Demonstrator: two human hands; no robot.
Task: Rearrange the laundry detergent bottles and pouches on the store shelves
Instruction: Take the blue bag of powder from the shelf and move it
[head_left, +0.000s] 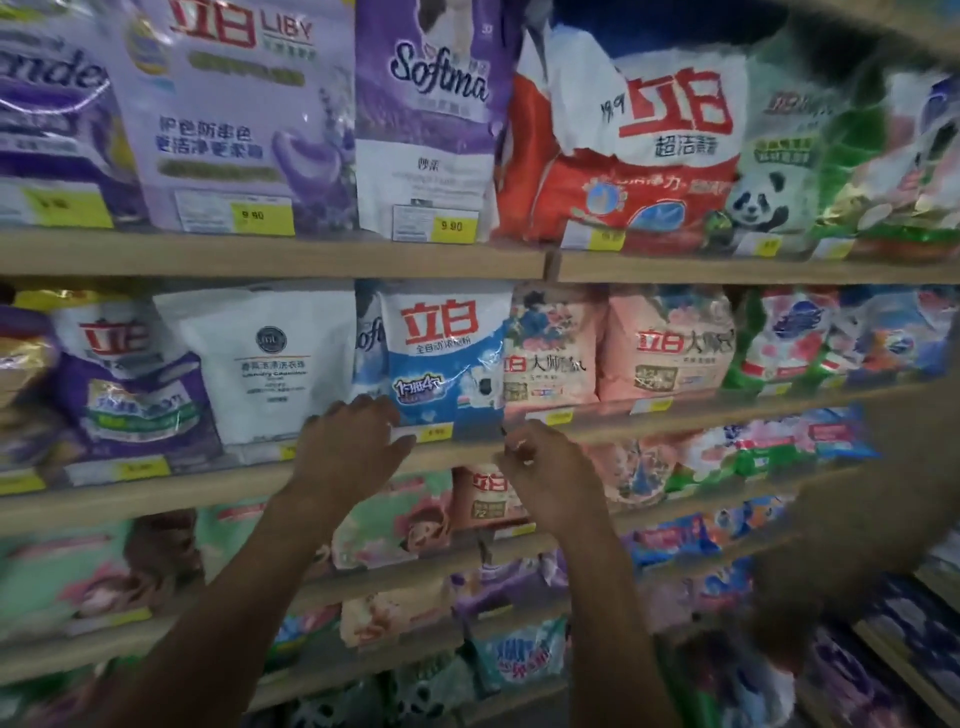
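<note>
- The blue-and-white pouch (447, 358) stands upright on the second shelf (675, 421), in the centre of the frame, between a white pouch (270, 364) to its left and a pink floral pouch (550, 348) to its right.
- The left hand (353, 441), just below and left of centre, lies spread and flat, fingers against the pouch's lower left corner and the shelf edge. Its grip is open and closes on nothing.
- The right hand (540, 467), just below and right of centre, has its fingers curled in at the pouch's lower right corner. Whether that grip pinches the pouch edge or is only loosely closed at the shelf lip, I cannot tell.
- The step looks like squaring this pouch up in its slot.
- Risk: the pouch is soft and packed tight among neighbours, so a push at the bottom alone could tip its top forward off the shelf.
- Risk: the pink floral pouch overlaps its right side, so sliding it sideways may drag that neighbour askew.
- Risk: the yellow price tag (436, 431) sits right by the fingers on the shelf edge and could be knocked loose.
- Lower shelves are blurred; their contents are hard to read.
</note>
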